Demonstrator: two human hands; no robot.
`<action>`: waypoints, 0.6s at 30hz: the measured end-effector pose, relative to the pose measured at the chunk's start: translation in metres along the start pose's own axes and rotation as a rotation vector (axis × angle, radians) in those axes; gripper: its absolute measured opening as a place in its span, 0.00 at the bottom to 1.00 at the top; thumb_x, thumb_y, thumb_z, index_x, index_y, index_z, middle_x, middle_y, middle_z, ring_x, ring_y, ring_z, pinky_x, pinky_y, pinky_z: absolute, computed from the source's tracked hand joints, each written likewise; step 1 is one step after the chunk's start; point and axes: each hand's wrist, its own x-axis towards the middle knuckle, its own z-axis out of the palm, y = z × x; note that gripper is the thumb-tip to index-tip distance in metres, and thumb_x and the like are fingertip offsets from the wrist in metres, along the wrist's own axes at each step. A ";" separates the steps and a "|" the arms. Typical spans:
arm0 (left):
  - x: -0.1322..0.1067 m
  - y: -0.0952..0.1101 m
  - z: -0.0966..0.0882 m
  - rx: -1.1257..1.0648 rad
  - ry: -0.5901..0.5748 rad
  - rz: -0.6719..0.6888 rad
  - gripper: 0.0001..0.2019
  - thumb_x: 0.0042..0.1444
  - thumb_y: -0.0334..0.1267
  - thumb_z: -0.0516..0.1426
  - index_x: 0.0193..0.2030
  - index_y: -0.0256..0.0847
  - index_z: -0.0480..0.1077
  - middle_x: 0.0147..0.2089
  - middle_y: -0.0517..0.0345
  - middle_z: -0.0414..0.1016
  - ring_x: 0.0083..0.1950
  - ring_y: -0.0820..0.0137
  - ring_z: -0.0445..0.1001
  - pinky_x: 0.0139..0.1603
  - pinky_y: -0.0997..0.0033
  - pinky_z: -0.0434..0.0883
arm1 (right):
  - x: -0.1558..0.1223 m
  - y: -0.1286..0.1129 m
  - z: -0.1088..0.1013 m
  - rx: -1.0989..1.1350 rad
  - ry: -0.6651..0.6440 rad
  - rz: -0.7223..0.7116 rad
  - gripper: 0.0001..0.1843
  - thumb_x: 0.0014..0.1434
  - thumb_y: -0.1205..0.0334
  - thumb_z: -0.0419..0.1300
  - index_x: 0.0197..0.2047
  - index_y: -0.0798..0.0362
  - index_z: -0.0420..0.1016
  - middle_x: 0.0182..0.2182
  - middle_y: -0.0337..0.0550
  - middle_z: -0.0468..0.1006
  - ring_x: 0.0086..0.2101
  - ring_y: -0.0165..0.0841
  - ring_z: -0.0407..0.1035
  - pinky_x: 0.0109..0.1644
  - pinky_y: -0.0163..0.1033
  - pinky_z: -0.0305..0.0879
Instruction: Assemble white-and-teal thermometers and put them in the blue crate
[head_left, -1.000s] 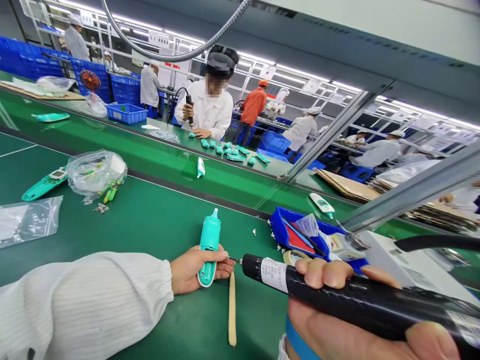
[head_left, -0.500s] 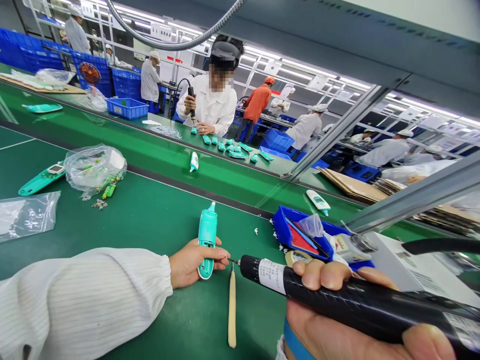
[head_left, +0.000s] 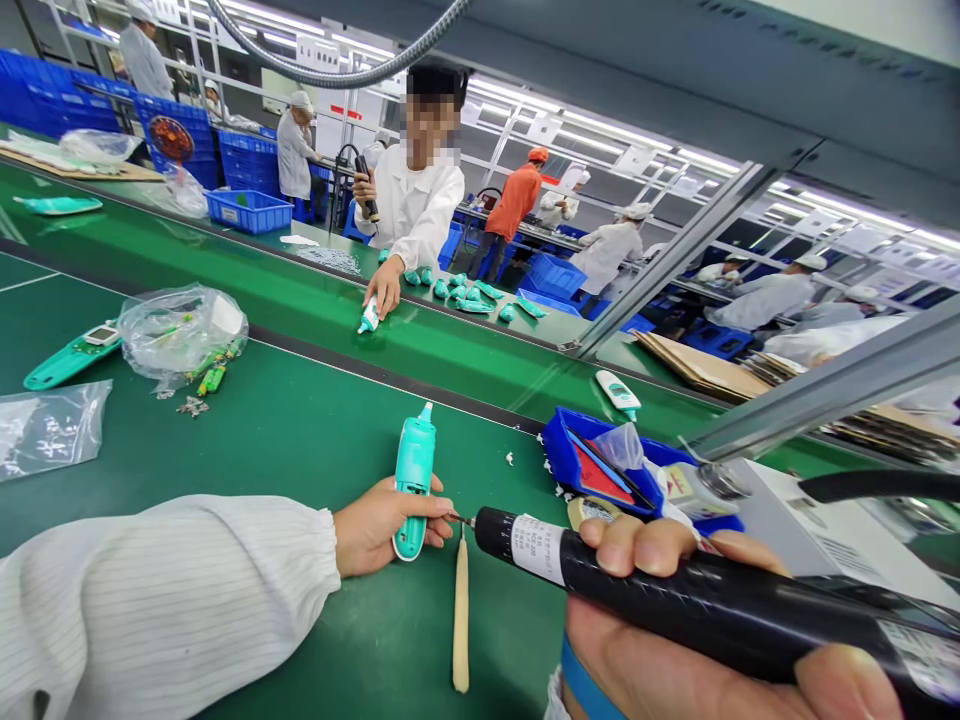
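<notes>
My left hand (head_left: 367,528) grips a teal and white ear thermometer (head_left: 415,460), its back up and its narrow tip pointing away from me. A small opening shows in the lower half of its casing. My right hand (head_left: 637,640) is wrapped round a black electric screwdriver (head_left: 720,605) with a white label. The screwdriver's bit reaches the fingertips of my left hand, beside the thermometer; whether a screw is there is too small to tell. Below the bit, a tool with a pale wooden handle (head_left: 461,620) lies on the green bench.
A blue tray (head_left: 559,455) with pens and small parts stands to the right, by a grey-white box (head_left: 795,520). At left are a plastic bag (head_left: 176,335) and an opened thermometer (head_left: 71,360). Across the green conveyor (head_left: 480,365), a co-worker (head_left: 420,200) stands near several teal casings.
The co-worker has reached forward and put a hand on the thermometer on the conveyor. The white thermometer at right has shifted slightly left. My hands keep nearly the same pose.
</notes>
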 end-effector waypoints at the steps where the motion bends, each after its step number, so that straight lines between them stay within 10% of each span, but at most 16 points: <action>1: 0.000 0.000 0.000 0.000 0.002 -0.003 0.10 0.46 0.25 0.57 0.35 0.34 0.61 0.26 0.55 0.70 0.24 0.76 0.69 0.26 0.77 0.66 | 0.000 0.000 0.001 0.004 0.007 -0.014 0.21 0.38 0.40 0.53 0.29 0.48 0.66 0.14 0.32 0.60 0.18 0.29 0.53 0.22 0.39 0.55; 18: -0.003 0.003 0.005 0.051 0.024 -0.042 0.08 0.46 0.27 0.55 0.35 0.35 0.60 0.23 0.57 0.69 0.22 0.77 0.67 0.24 0.78 0.64 | -0.004 0.003 0.000 0.007 -0.076 -0.059 0.23 0.41 0.38 0.52 0.31 0.48 0.67 0.16 0.33 0.62 0.17 0.29 0.54 0.22 0.40 0.56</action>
